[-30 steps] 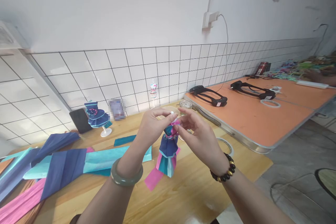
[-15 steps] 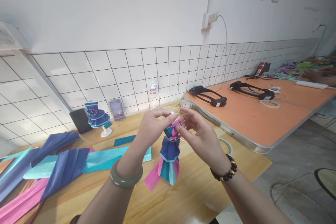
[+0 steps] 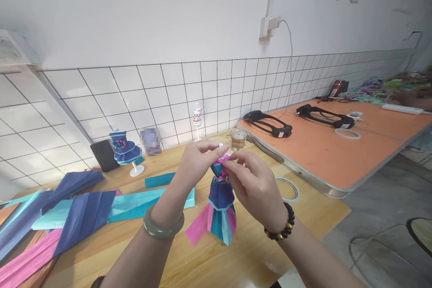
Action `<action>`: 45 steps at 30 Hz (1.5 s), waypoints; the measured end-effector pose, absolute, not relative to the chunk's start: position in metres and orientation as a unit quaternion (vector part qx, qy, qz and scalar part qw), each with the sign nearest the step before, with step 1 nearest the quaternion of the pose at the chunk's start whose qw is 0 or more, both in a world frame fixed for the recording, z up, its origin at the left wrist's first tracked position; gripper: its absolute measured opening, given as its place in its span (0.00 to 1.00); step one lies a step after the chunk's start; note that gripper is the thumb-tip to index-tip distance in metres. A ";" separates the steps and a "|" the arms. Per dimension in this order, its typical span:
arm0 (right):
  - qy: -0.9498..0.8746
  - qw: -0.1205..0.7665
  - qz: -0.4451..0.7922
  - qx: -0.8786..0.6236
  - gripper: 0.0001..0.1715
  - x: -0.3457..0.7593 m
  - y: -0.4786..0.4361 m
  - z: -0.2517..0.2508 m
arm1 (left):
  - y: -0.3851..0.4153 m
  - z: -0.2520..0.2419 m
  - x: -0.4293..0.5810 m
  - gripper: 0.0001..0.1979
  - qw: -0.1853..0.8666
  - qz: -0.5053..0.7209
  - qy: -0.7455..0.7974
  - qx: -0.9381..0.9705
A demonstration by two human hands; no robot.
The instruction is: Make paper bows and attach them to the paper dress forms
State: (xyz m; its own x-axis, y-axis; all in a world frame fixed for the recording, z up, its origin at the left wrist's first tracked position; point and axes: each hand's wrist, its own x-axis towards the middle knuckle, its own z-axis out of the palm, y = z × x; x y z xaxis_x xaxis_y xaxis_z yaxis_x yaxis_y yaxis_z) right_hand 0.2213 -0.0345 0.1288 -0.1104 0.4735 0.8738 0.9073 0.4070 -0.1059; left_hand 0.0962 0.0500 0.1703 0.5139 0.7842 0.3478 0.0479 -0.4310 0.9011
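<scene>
While the left hand (image 3: pixel 198 161) grasps the top of a miniature dress form (image 3: pixel 221 195), left of the tape roll (image 3: pixel 296 193), the right hand (image 3: pixel 258 182) pinches its pink trim (image 3: pixel 223 159); a glass jar (image 3: pixel 238 141) stands beyond the roll.

Left hand (image 3: pixel 200 159) grips the dress form (image 3: pixel 221 193) near its top; right hand (image 3: pixel 258 182) touches pink fabric (image 3: pixel 224 159) at its bodice. White ring (image 3: pixel 297 192) flat on worktop (image 3: pixel 202 267).

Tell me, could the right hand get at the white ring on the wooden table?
Probably yes: the white ring lies on the wooden table close to the right hand, with nothing seen on top of it. That hand is busy at the small dress, so it would likely have to let go first.
</scene>
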 end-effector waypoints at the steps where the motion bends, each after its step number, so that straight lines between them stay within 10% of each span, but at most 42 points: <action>1: -0.709 0.441 -0.261 -0.485 0.12 0.221 -0.035 0.128 | 0.050 0.170 0.096 0.12 0.455 0.406 0.283 0.740; 45: -0.720 0.379 -0.272 -0.514 0.15 0.219 -0.039 0.121 | 0.052 0.167 0.097 0.12 0.430 0.415 0.310 0.739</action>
State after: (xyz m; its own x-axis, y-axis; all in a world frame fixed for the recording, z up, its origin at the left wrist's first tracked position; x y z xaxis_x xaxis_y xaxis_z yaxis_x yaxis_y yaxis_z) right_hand 0.2192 -0.0389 0.1208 -0.1846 0.5333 0.8256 0.9463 0.3233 0.0028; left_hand 0.0970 0.0524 0.1669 0.4626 0.8159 0.3469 0.1016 -0.4375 0.8935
